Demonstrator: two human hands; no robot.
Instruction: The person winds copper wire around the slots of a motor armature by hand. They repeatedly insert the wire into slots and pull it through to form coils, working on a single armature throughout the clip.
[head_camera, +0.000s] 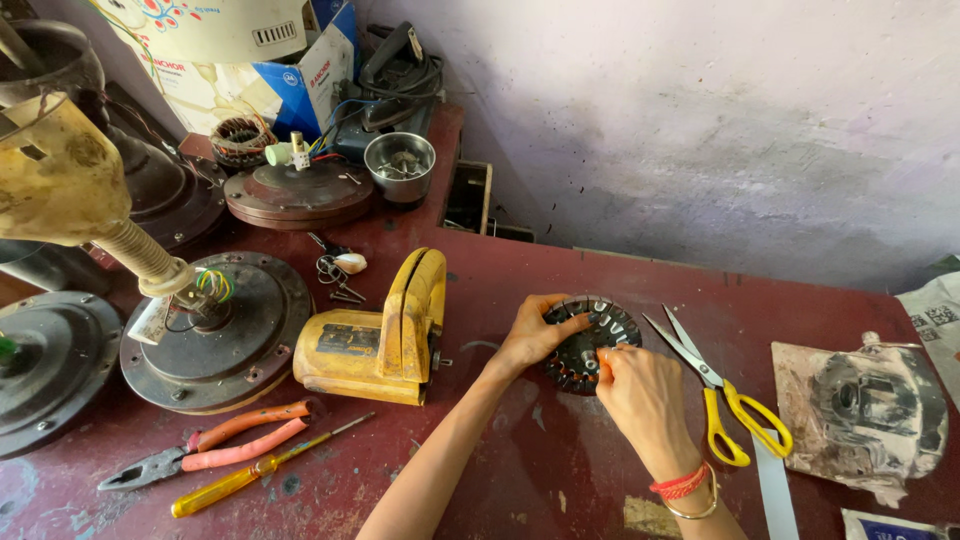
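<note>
Single head view, steeply down, close over the red workbench (560, 470).

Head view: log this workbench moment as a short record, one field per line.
surface: dark red workbench
left hand: left hand grips the round slotted stator core at its left edge
right hand: right hand pinches the core's lower right rim
right of core: yellow-handled scissors, open, lying flat
left of core: yellow power tool
front left: orange-handled pliers beside a yellow screwdriver
far left: fan motor housing with coloured wires
</note>
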